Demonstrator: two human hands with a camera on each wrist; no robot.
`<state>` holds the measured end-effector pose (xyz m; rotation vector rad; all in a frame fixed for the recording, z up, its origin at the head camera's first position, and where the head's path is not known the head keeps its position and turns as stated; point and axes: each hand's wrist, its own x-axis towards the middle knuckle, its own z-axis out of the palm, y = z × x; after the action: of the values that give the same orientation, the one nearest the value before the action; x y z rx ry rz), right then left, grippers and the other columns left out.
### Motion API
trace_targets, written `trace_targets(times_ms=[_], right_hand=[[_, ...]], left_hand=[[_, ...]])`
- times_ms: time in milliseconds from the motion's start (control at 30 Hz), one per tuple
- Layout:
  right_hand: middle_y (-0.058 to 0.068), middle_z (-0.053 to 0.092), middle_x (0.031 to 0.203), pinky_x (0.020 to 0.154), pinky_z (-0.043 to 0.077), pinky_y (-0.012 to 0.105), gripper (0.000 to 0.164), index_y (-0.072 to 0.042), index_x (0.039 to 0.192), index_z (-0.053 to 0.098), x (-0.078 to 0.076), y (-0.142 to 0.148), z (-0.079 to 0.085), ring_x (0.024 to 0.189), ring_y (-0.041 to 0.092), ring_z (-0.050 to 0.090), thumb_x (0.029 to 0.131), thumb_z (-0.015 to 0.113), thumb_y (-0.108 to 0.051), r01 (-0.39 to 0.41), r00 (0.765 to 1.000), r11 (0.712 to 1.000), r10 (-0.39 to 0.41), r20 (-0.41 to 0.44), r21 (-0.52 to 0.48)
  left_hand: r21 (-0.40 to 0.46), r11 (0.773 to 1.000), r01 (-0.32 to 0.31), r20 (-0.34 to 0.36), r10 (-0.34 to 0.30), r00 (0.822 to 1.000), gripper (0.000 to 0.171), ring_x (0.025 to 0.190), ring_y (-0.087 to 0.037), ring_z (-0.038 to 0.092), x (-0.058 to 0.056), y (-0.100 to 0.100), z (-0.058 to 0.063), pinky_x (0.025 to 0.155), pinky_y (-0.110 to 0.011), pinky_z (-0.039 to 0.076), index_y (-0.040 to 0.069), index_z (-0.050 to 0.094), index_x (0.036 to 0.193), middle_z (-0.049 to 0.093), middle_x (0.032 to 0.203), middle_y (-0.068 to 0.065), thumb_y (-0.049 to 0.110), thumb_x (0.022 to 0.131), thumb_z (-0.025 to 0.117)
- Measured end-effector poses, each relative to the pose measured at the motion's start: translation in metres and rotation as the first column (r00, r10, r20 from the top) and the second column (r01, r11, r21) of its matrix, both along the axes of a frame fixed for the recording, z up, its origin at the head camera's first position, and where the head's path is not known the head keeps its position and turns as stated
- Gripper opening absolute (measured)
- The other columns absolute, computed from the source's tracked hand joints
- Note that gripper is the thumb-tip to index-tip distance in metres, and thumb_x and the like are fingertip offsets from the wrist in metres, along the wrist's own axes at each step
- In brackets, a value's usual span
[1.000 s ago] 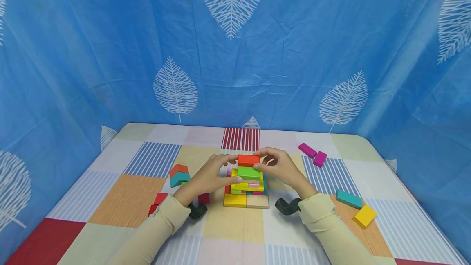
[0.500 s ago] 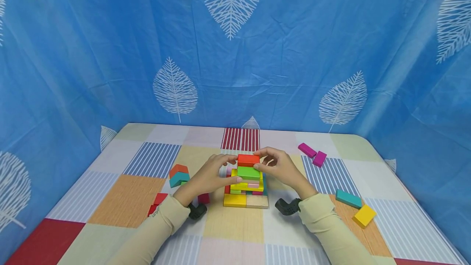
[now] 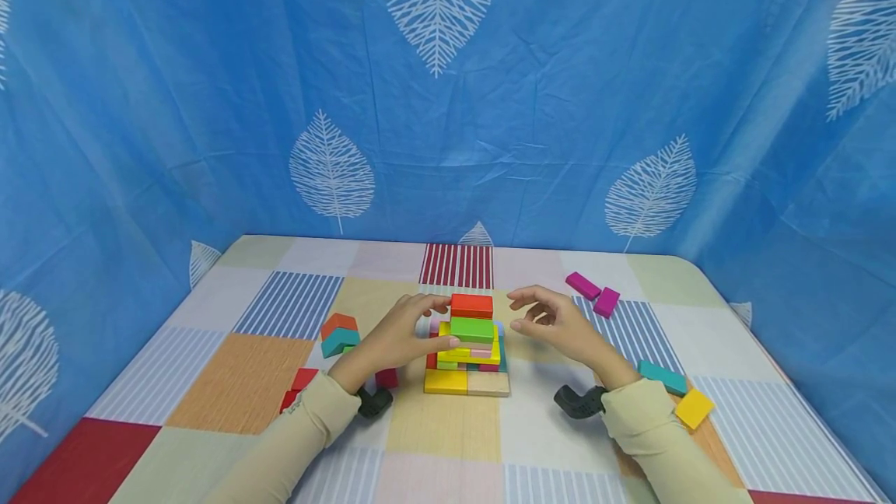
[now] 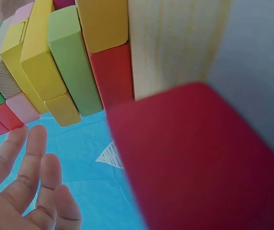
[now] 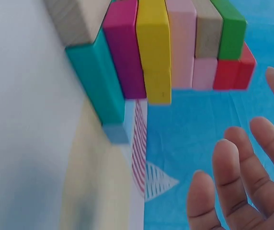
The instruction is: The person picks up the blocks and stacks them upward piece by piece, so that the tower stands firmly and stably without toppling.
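Note:
A stepped tower of coloured wooden blocks stands mid-table in the head view. A red block point(image 3: 471, 306) forms its top, behind a green block point(image 3: 472, 330); yellow blocks point(image 3: 469, 356) lie lower, and a plain wood block point(image 3: 488, 384) is at the base. My left hand point(image 3: 400, 338) rests at the tower's left side, index fingertip at the red block and thumb by the green one. In the left wrist view its fingers point(image 4: 35, 141) are extended, one tip touching the upper blocks. My right hand point(image 3: 563, 323) hovers apart on the right, fingers loosely bent, holding nothing.
Two magenta blocks point(image 3: 593, 294) lie at the back right. A teal block point(image 3: 662, 377) and a yellow block point(image 3: 694, 408) are beside my right forearm. Orange point(image 3: 339, 323), teal point(image 3: 341, 341) and red blocks point(image 3: 304, 377) lie around my left forearm. Blue curtain point(image 3: 448, 154) encloses the table.
My right hand has let go of the red top block and moved away to the right. The left hand stays in place, and the tower stands unmoved.

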<state>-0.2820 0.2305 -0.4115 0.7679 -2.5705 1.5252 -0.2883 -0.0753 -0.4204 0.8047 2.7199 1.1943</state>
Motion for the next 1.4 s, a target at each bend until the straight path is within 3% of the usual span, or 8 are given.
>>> trace_targets(times_ms=[233, 567, 867, 967, 1167, 1300, 1400], right_hand=[[0.026, 0.070, 0.120, 0.084, 0.058, 0.029, 0.030, 0.010, 0.127, 0.069, 0.013, 0.031, 0.001, 0.099, 0.017, 0.066, 0.101, 0.074, -0.003, -0.023, 0.998, 0.999, 0.020, 0.061, 0.047], [0.021, 0.072, 0.110, 0.079, 0.058, 0.027, 0.024, 0.012, 0.125, 0.067, 0.035, 0.079, -0.006, 0.094, 0.012, 0.066, 0.102, 0.067, 0.005, -0.185, 0.982, 0.976, 0.178, 0.070, 0.111], [0.013, 0.075, 0.111, 0.078, 0.059, 0.027, 0.020, 0.008, 0.122, 0.070, 0.044, 0.116, -0.013, 0.096, 0.012, 0.069, 0.105, 0.059, 0.009, -0.253, 0.965, 0.950, 0.233, 0.124, 0.182], [0.013, 0.076, 0.112, 0.081, 0.059, 0.026, 0.029, 0.008, 0.122, 0.070, 0.045, 0.127, -0.013, 0.099, 0.010, 0.069, 0.098, 0.057, 0.019, -0.283, 0.957, 0.935, 0.260, 0.129, 0.215], [0.014, 0.073, 0.117, 0.083, 0.057, 0.027, 0.067, 0.006, 0.124, 0.070, 0.048, 0.136, -0.017, 0.100, 0.014, 0.066, 0.069, 0.044, 0.035, -0.400, 0.911, 0.900, 0.370, 0.180, 0.171], [0.015, 0.070, 0.115, 0.073, 0.052, 0.029, 0.070, 0.001, 0.121, 0.074, 0.049, 0.135, -0.021, 0.091, 0.016, 0.059, 0.068, 0.043, 0.036, -0.446, 0.892, 0.877, 0.418, 0.173, 0.179], [0.012, 0.068, 0.110, 0.069, 0.048, 0.028, 0.060, -0.002, 0.117, 0.077, 0.049, 0.133, -0.022, 0.087, 0.013, 0.053, 0.076, 0.053, 0.034, -0.439, 0.897, 0.872, 0.412, 0.162, 0.214]], left_hand=[[0.005, 1.000, 0.014, -0.004, -0.014, 1.000, 0.070, 0.129, -0.031, 0.055, 0.000, 0.000, 0.001, 0.104, -0.058, 0.055, 0.006, 0.057, 0.155, 0.065, 0.141, -0.011, 0.032, 0.096, 0.084], [0.001, 1.000, 0.011, 0.002, -0.011, 1.000, 0.070, 0.129, -0.032, 0.055, 0.000, 0.001, 0.001, 0.105, -0.058, 0.054, 0.006, 0.057, 0.155, 0.063, 0.145, -0.012, 0.033, 0.096, 0.084], [0.011, 1.000, -0.003, 0.001, 0.003, 1.000, 0.069, 0.129, -0.031, 0.055, -0.001, 0.000, -0.001, 0.105, -0.057, 0.055, 0.007, 0.059, 0.154, 0.064, 0.143, -0.011, 0.033, 0.096, 0.085], [0.016, 1.000, -0.003, 0.003, 0.003, 1.000, 0.069, 0.129, -0.031, 0.055, -0.001, 0.000, -0.001, 0.105, -0.058, 0.054, 0.007, 0.058, 0.154, 0.064, 0.144, -0.010, 0.033, 0.096, 0.085], [0.016, 1.000, -0.009, 0.010, 0.008, 1.000, 0.069, 0.129, -0.030, 0.055, 0.000, 0.000, -0.001, 0.105, -0.058, 0.054, 0.007, 0.058, 0.154, 0.063, 0.145, -0.011, 0.033, 0.096, 0.085], [0.018, 1.000, -0.008, 0.012, 0.007, 1.000, 0.069, 0.129, -0.031, 0.055, 0.000, 0.000, -0.001, 0.105, -0.058, 0.054, 0.007, 0.058, 0.154, 0.063, 0.145, -0.011, 0.033, 0.096, 0.084], [0.018, 1.000, -0.006, 0.014, 0.006, 1.000, 0.069, 0.128, -0.030, 0.055, 0.000, 0.000, -0.001, 0.105, -0.058, 0.054, 0.007, 0.058, 0.154, 0.064, 0.145, -0.010, 0.033, 0.096, 0.085]])
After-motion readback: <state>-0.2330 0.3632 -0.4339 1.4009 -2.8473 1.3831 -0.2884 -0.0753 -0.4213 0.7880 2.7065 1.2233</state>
